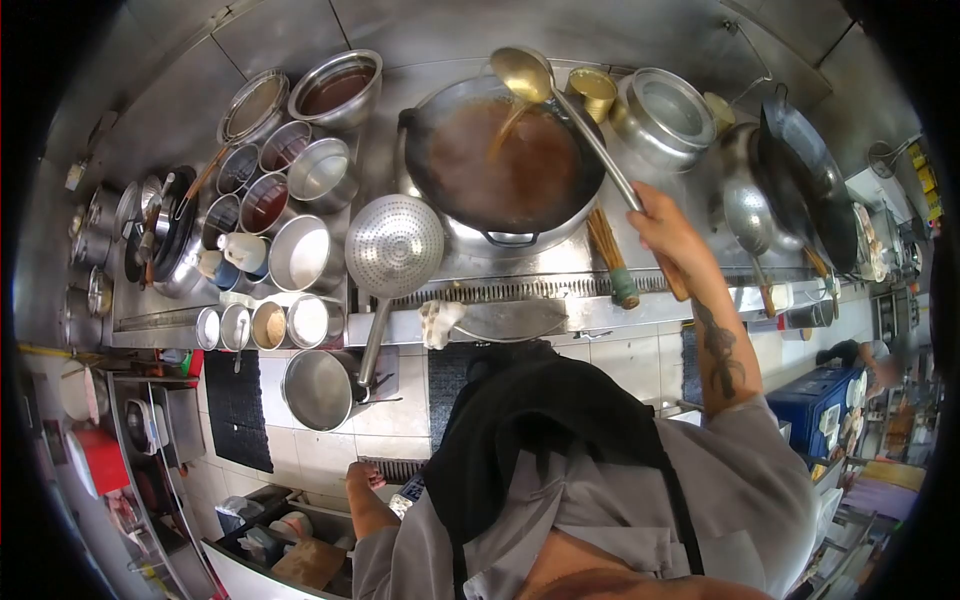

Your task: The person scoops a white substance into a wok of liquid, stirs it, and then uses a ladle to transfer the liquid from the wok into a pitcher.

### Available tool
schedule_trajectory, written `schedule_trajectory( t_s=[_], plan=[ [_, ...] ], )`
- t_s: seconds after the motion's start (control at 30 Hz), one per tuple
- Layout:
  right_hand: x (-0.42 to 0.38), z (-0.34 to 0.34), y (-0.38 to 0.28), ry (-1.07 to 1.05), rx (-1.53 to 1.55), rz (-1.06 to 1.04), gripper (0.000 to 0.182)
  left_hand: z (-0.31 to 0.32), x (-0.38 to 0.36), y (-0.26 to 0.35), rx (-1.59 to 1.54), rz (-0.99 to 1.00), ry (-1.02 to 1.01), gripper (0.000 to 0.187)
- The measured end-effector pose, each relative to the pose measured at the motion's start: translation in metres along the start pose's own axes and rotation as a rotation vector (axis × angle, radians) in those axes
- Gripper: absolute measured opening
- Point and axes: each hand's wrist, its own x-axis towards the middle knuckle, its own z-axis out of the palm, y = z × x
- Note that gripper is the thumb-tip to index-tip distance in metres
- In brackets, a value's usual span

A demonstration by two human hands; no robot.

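Note:
My right hand (665, 228) is wrapped round the long handle of a metal ladle (525, 74), whose wooden end shows below the hand. The ladle is tilted above a black wok (415, 165), and a brown stream runs from it into the steaming reddish-brown liquid (505, 165). Down at my side, away from the stove, my left hand (364, 476) hangs with its fingers curled in and no object visible in them. A perforated skimmer (394, 245) lies left of the wok. A bamboo brush (610, 260) with a green-wrapped end rests to its right.
Metal pots and bowls (302, 252) of sauces crowd the counter's left. Behind the wok's right side stand a tin (592, 88) and a lidded pot (664, 115). More woks (800, 170) lean far right. An empty pot (320, 390) sits below the counter edge; another person (875, 370) is far right.

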Motion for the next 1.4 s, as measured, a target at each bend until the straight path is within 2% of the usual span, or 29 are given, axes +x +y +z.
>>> schedule_trajectory(
  t_s=[0.1, 0.2, 0.27, 0.3, 0.33, 0.37, 0.43, 0.5, 0.53, 0.63, 0.67, 0.7, 0.73, 0.8, 0.9, 0.93, 0.97, 1.03, 1.1, 1.13, 1.17, 1.2, 1.23, 1.27, 1.3, 1.37, 1.4],
  plan=[
    [0.029, 0.014, 0.024, -0.037, -0.148, -0.015, 0.034, 0.001, -0.002, 0.000, -0.016, 0.017, 0.023, 0.006],
    [0.085, 0.056, 0.085, 0.028, -0.324, 0.041, 0.029, 0.004, -0.019, 0.008, -0.008, -0.003, 0.017, 0.008],
    [0.095, 0.095, 0.087, 0.012, -0.210, 0.131, 0.026, 0.000, -0.025, 0.007, 0.002, 0.044, -0.030, 0.008],
    [0.095, 0.115, 0.079, -0.046, -0.016, 0.217, 0.022, -0.002, -0.026, 0.007, 0.008, 0.067, -0.055, 0.007],
    [0.096, 0.135, 0.088, -0.097, 0.367, 0.322, 0.019, -0.004, -0.024, 0.006, 0.029, 0.018, -0.034, 0.006],
    [0.080, 0.134, 0.062, -0.208, 0.522, 0.435, 0.016, -0.005, -0.017, 0.005, 0.048, -0.029, -0.014, 0.005],
    [0.060, 0.116, 0.072, -0.392, 1.073, 0.532, 0.015, -0.012, 0.006, -0.002, 0.061, -0.063, 0.004, 0.003],
    [0.048, 0.071, 0.082, -0.440, 1.116, 0.625, 0.015, -0.025, 0.033, -0.025, 0.043, -0.037, -0.005, 0.003],
    [0.042, 0.058, 0.090, -0.429, 1.046, 0.502, 0.015, -0.026, 0.036, -0.029, 0.048, -0.048, 0.009, 0.003],
    [0.031, 0.067, 0.087, -0.229, 0.436, 0.264, 0.016, -0.025, 0.039, -0.031, 0.055, -0.086, 0.027, 0.004],
    [0.020, 0.084, 0.084, -0.133, 0.449, 0.147, 0.016, -0.024, 0.036, -0.029, 0.042, -0.101, 0.022, 0.003],
    [0.030, 0.110, 0.079, -0.054, 0.172, 0.256, 0.016, -0.023, 0.032, -0.028, 0.026, -0.115, 0.018, 0.003],
    [0.031, 0.125, 0.066, -0.145, 0.207, 0.278, 0.016, -0.022, 0.027, -0.026, 0.019, -0.052, 0.006, 0.003],
    [0.029, 0.137, 0.080, -0.255, 0.532, 0.380, 0.017, -0.017, 0.012, -0.020, 0.004, 0.075, -0.018, 0.007],
    [0.006, 0.072, 0.083, -0.464, 1.219, 0.560, 0.016, -0.009, 0.000, -0.009, -0.012, 0.262, -0.060, 0.014],
    [0.002, 0.048, 0.094, -0.468, 1.244, 0.534, 0.018, -0.009, 0.003, -0.008, 0.020, 0.208, -0.018, 0.013],
    [0.013, 0.028, 0.112, -0.604, 1.170, 0.610, 0.018, -0.010, 0.013, -0.007, 0.050, 0.155, 0.027, 0.011],
    [0.008, 0.016, 0.094, -0.451, 0.670, 0.474, 0.020, -0.009, 0.037, -0.003, 0.112, 0.049, 0.116, 0.007],
    [0.009, 0.052, 0.089, -0.168, 0.093, 0.362, 0.023, -0.002, 0.047, 0.000, 0.180, -0.056, 0.199, 0.004],
    [0.008, 0.070, 0.096, -0.180, 0.132, 0.131, 0.028, 0.000, 0.030, 0.003, 0.163, -0.020, 0.170, 0.005],
    [0.004, 0.089, 0.060, -0.120, 0.112, 0.249, 0.026, 0.003, 0.005, 0.007, 0.144, 0.017, 0.141, 0.006],
    [0.010, 0.109, 0.069, -0.122, 0.164, 0.261, 0.025, 0.014, -0.027, 0.020, 0.124, 0.055, 0.111, 0.007],
    [0.006, 0.108, 0.063, -0.257, 0.331, 0.350, 0.025, 0.018, -0.028, 0.025, 0.089, 0.048, 0.116, 0.007],
    [0.009, 0.106, 0.079, -0.289, 0.496, 0.409, 0.023, 0.020, -0.031, 0.030, 0.054, 0.039, 0.121, 0.007],
    [0.011, 0.099, 0.100, -0.323, 0.658, 0.470, 0.021, 0.024, -0.036, 0.033, 0.018, 0.027, 0.126, 0.007],
    [-0.002, 0.044, 0.095, -0.330, 1.054, 0.615, 0.017, 0.031, -0.037, 0.037, 0.020, 0.073, 0.170, 0.007],
    [0.000, 0.026, 0.097, -0.369, 0.950, 0.584, 0.018, 0.030, -0.028, 0.038, 0.017, 0.094, 0.193, 0.008]
  ],
)
